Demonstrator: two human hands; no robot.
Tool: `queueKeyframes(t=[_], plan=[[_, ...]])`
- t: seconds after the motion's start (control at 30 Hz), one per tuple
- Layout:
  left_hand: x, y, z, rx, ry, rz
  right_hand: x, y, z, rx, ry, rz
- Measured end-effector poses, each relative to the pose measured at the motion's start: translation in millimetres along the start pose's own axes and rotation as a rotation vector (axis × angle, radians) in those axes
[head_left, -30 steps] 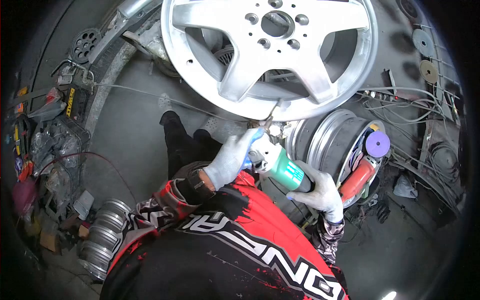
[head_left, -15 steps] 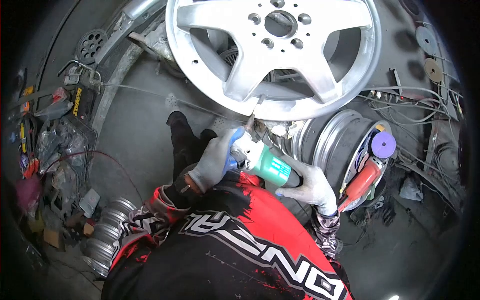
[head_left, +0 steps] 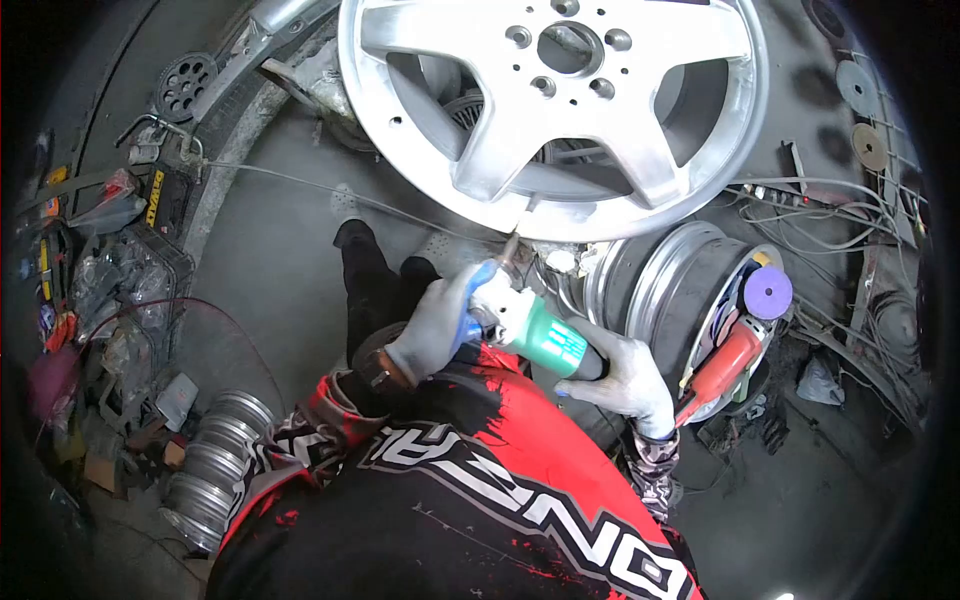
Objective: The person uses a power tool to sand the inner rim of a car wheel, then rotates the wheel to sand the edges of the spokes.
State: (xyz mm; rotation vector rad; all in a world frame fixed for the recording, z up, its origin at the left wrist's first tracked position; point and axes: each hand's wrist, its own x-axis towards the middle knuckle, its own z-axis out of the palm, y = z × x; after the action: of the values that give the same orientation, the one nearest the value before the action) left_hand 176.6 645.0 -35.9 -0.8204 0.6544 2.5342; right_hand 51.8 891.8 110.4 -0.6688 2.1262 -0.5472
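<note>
Both gloved hands hold a green and white die grinder (head_left: 545,337). My left hand (head_left: 432,322) grips its front end near the collet. My right hand (head_left: 625,378) wraps the rear of its body. The grinder's thin bit touches the lower rim edge of a silver five-spoke alloy wheel (head_left: 560,110), which stands tilted in front of me. My red, black and white sleeves fill the bottom of the view.
A steel rim (head_left: 660,285) lies on its side at right, holding a red grinder (head_left: 722,362) and a purple disc (head_left: 768,293). Cables and sanding discs (head_left: 868,145) sit at far right. Another rim (head_left: 210,470) and cluttered tools, with a yellow-lettered black case (head_left: 160,205), lie at left.
The grinder and both hands shifted slightly right and up along the wheel's lower rim; the bit stays against the edge.
</note>
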Motion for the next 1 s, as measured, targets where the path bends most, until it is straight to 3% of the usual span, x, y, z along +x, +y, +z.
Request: queueKeyframes(t=[0.03, 0.07, 0.1, 0.17, 0.3, 0.43, 0.53, 0.73, 0.87, 0.93, 1.0], plan=[[-8, 8, 6, -0.034, 0.091, -0.031, 4, -1, 3, 0.011, -0.031, -0.008], [-19, 20, 23, 0.377, 0.223, 0.071, 6, 2, 7, 0.029, -0.011, -0.040], [-17, 18, 20, 0.380, 0.221, 0.072, 5, 4, 8, 0.030, -0.007, -0.040], [-6, 9, 7, -0.055, 0.119, -0.047, 2, 6, 7, 0.020, 0.004, -0.054], [16, -20, 7, 0.157, -0.097, 0.063, -22, 11, -4, -0.011, 0.041, 0.001], [25, -27, 25, 0.078, -0.040, 0.065, -36, 8, -11, -0.034, 0.055, 0.101], [23, -30, 12, 0.179, -0.010, 0.110, -29, 9, -6, -0.036, 0.053, 0.062], [-11, 0, -2, -0.059, 0.058, 0.017, 5, 2, 11, 0.006, -0.029, -0.035], [-2, -9, -3, -0.030, 0.043, 0.002, -4, 6, 8, -0.022, 0.018, -0.061], [11, -20, 5, 0.123, -0.026, 0.087, -17, 8, -1, -0.055, 0.031, 0.014], [17, -27, 22, 0.002, -0.045, 0.049, -29, 8, -6, -0.075, 0.047, 0.049]])
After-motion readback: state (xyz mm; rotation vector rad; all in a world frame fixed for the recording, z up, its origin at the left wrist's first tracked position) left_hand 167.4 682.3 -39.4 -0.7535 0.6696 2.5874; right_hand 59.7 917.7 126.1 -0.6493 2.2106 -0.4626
